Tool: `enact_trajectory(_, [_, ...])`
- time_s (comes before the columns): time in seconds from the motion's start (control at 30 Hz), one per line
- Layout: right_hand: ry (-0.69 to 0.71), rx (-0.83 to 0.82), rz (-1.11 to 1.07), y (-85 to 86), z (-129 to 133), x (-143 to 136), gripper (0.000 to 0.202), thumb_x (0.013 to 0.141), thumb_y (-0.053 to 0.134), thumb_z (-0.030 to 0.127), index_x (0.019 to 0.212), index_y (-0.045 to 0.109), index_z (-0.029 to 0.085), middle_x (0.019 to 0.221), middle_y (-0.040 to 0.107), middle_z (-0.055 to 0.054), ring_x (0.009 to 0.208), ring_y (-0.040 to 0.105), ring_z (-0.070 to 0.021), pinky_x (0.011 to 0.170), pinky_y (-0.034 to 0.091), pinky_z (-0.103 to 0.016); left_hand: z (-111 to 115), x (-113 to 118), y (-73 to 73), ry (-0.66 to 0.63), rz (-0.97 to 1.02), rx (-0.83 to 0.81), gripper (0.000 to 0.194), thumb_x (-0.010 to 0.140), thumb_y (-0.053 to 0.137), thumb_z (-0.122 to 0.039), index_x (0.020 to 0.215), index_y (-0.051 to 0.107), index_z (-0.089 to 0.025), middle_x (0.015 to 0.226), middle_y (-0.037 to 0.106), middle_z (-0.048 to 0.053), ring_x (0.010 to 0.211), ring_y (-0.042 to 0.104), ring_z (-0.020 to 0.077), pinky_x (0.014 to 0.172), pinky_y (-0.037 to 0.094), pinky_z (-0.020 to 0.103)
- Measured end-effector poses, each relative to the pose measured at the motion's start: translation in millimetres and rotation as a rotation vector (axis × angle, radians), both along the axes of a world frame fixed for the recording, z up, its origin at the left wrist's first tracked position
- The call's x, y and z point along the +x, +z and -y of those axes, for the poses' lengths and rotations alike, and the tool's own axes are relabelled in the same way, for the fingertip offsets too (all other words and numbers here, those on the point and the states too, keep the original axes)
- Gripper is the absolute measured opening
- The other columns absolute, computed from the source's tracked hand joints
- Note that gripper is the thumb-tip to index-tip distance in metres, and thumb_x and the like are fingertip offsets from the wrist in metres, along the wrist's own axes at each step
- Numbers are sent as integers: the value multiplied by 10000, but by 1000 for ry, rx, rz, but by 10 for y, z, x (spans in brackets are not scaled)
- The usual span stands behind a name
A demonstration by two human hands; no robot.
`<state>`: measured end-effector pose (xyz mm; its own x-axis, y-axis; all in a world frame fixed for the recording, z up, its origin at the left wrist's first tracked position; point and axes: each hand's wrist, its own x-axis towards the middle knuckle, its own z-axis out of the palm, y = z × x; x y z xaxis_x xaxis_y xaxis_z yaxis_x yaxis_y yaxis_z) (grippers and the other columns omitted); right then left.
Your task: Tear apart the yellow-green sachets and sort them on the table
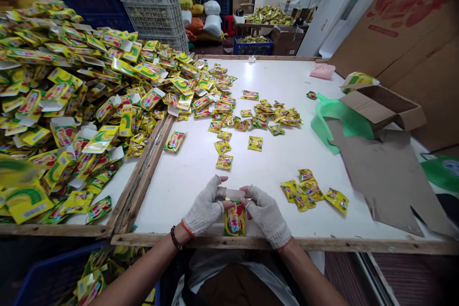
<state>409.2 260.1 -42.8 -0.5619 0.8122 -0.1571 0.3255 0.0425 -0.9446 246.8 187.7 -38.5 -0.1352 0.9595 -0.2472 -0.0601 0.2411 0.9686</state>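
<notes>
Both my hands wear white gloves that leave the fingertips bare. Between them, at the table's front edge, a small yellow and green candy box (234, 222) stands with its printed front toward me and its white top flap up. My left hand (206, 206) grips the box's left side near the top. My right hand (267, 214) grips the right side, fingers at the flap. Several yellow candy packets (304, 192) lie right of my right hand. Another candy box (175, 142) lies flat beyond my left hand, and a larger group of packets (265, 114) is farther back.
A big heap of candy boxes (71, 105) covers the left table, divided from mine by a wooden rail (143, 172). At right are flat cardboard (380, 167), an open carton (380, 103) and a green bag (322, 122). A blue crate (39, 277) sits below left.
</notes>
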Motion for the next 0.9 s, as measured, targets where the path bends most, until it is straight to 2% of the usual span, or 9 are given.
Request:
enact_trajectory(0.1, [50, 71, 25, 49, 13, 9, 225, 806, 490, 321, 871, 633, 161, 777, 634, -37, 572, 554, -121, 512, 456, -224, 14, -11, 76, -40, -190, 18, 244, 745, 573, -264, 929, 581, -103, 843, 619, 54, 798, 569, 149, 726, 447, 239])
enact_trajectory(0.17, [80, 123, 40, 97, 11, 13, 242, 825, 485, 345, 826, 648, 166, 755, 643, -34, 588, 563, -126, 532, 455, -222, 4, -28, 140, -98, -274, 54, 249, 796, 516, -318, 776, 612, -89, 768, 600, 45, 750, 539, 132, 682, 419, 219])
enact_trajectory(0.23, [96, 167, 83, 148, -2, 2, 249, 830, 484, 345, 815, 660, 169, 706, 643, -24, 566, 557, -122, 538, 446, -221, -20, -59, 190, -132, -282, 78, 309, 820, 486, -361, 738, 610, -90, 703, 564, 24, 695, 501, 108, 629, 390, 202])
enact_trajectory(0.37, [109, 180, 153, 222, -43, -37, 205, 796, 524, 296, 844, 675, 166, 647, 636, -8, 546, 555, -122, 531, 434, -214, -73, -127, 223, -176, -192, 11, 282, 782, 546, -356, 779, 627, -86, 679, 558, 12, 641, 469, 87, 591, 382, 186])
enact_trajectory(0.5, [140, 186, 154, 256, -55, -19, 188, 798, 515, 260, 756, 674, 170, 642, 640, -9, 608, 583, -130, 582, 456, -214, -37, -147, 215, -194, -181, -14, 262, 780, 560, -327, 822, 653, -86, 741, 606, 42, 698, 522, 112, 636, 418, 200])
enact_trajectory(0.6, [211, 265, 22, 251, -29, 70, 194, 807, 508, 246, 777, 687, 177, 762, 672, -36, 720, 613, -145, 671, 489, -235, 77, -124, 168, -210, -304, 142, 241, 818, 530, -302, 848, 664, -105, 789, 616, 57, 760, 543, 123, 704, 423, 216])
enact_trajectory(0.77, [317, 443, -169, 108, 53, 243, 247, 804, 524, 167, 999, 669, 209, 982, 658, -63, 874, 612, -154, 768, 501, -266, 257, -48, 41, -229, -655, 494, 205, 851, 474, -225, 862, 661, -142, 711, 540, 42, 689, 482, 107, 628, 378, 213])
enact_trajectory(0.83, [273, 429, -132, 19, 71, 228, 240, 804, 525, 170, 1003, 655, 205, 970, 657, -62, 882, 607, -165, 792, 494, -288, 238, -78, 49, -257, -709, 520, 214, 861, 461, -234, 893, 655, -149, 767, 569, 55, 763, 525, 120, 674, 413, 216])
enact_trajectory(0.9, [137, 283, -83, -44, 94, 125, 199, 810, 527, 218, 977, 629, 181, 934, 654, -70, 858, 606, -178, 784, 496, -308, 138, -216, 109, -254, -783, 505, 230, 858, 482, -294, 946, 641, -153, 920, 604, 77, 946, 546, 149, 811, 438, 232])
